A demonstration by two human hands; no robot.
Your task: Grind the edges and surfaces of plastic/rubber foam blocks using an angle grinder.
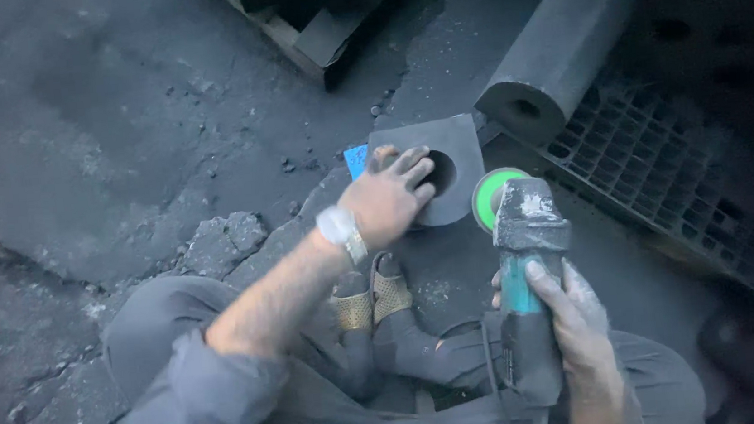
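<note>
My left hand (389,197) rests flat on a dark grey block (453,146) with a round hole in it, fingers spread over the hole's edge. A watch sits on that wrist. My right hand (572,309) grips the body of a teal angle grinder (526,253), coated in grey dust. Its green disc (491,195) is right beside the block's right edge. The grinder's cable loops down between my knees.
A long grey cylinder (558,42) with a bore hole lies at the upper right beside a black grid mat (655,165). A blue scrap (356,159) lies left of the block. Broken floor slabs (221,244) sit to the left, a wooden pallet (306,27) at the top.
</note>
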